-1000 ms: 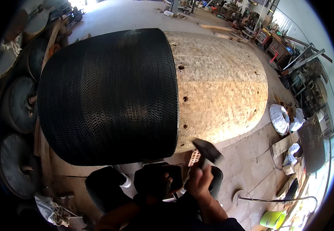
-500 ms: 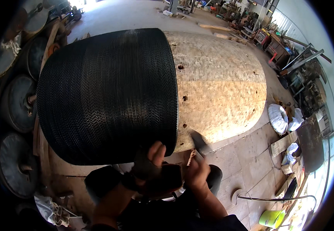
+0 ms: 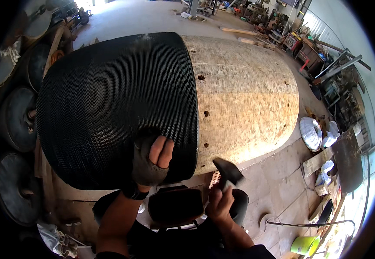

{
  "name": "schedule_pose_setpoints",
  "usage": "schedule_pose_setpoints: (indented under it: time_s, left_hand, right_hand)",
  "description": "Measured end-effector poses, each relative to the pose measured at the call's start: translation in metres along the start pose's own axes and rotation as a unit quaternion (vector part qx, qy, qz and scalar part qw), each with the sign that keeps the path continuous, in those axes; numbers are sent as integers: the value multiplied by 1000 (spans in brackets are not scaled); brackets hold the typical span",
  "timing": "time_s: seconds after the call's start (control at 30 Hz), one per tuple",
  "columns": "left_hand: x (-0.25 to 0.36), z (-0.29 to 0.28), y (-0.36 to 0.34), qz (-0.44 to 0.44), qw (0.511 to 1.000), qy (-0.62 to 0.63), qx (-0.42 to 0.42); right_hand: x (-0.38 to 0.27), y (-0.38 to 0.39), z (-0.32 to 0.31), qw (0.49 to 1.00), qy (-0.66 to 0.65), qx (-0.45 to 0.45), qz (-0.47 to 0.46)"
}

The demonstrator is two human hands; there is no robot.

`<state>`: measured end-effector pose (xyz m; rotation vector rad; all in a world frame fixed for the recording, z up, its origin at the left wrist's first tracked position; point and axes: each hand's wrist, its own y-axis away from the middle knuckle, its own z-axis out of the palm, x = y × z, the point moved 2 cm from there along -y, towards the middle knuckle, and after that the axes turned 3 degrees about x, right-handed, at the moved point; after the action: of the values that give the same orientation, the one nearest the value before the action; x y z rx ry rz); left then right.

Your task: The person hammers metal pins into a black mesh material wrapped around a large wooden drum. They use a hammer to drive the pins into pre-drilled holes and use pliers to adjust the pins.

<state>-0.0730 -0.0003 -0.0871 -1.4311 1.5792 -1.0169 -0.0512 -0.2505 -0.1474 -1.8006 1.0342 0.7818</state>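
In front of me lies a large drum, its left part covered in black ridged material [image 3: 96, 95] and its right part bare pale wood [image 3: 243, 99] with a row of dark holes. My left hand [image 3: 152, 162], in a dark fingerless glove, rests on the black covering near its right edge, fingers laid against it; the far fingertips are hard to make out against the black. Low beside the drum, my right hand [image 3: 220, 203] is wrapped round a hammer [image 3: 228, 170], its dark head pointing up and slightly blurred.
Between my knees stands a dark open container [image 3: 175, 206]. Dark round discs [image 3: 20, 190] line the left side. Along the right are white sacks [image 3: 311, 134], a dark curved panel [image 3: 348, 160], a bent metal rod [image 3: 313, 223] and a lime-green bucket [image 3: 306, 244]. Clutter lines the far right wall.
My left hand has moved up from over the container onto the black covering. The hammer head has swung slightly lower. The drum's holes sit a little lower, toward me.
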Motion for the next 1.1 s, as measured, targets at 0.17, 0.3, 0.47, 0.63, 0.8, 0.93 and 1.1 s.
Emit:
schedule_pose_setpoints:
  time_s: [0.17, 0.3, 0.47, 0.63, 0.8, 0.93, 1.1]
  left_hand:
    - [-1, -6, -6, 0, 1000, -26, -13]
    - [5, -2, -8, -14, 998, -51, -24]
    - [0, 2, -2, -21, 997, -68, -34]
    - [6, 0, -10, -40, 994, -90, -57]
    - [25, -5, -9, -65, 995, -59, -44]
    - [88, -5, 24, -79, 988, 125, -43]
    - [115, 11, 49, -148, 969, 186, -71]
  right_hand:
    - [3, -8, 14, 991, 115, -57, 37]
    - [1, 2, -4, 993, 36, 35, -109]
    - [12, 1, 9, 991, 121, -50, 26]
    - [14, 32, -13, 997, 63, -40, 11]
    - [26, 53, -23, 997, 52, -40, 42]
    - [38, 62, -23, 998, 41, -39, 42]
    - [43, 64, -23, 997, 41, -60, 40]
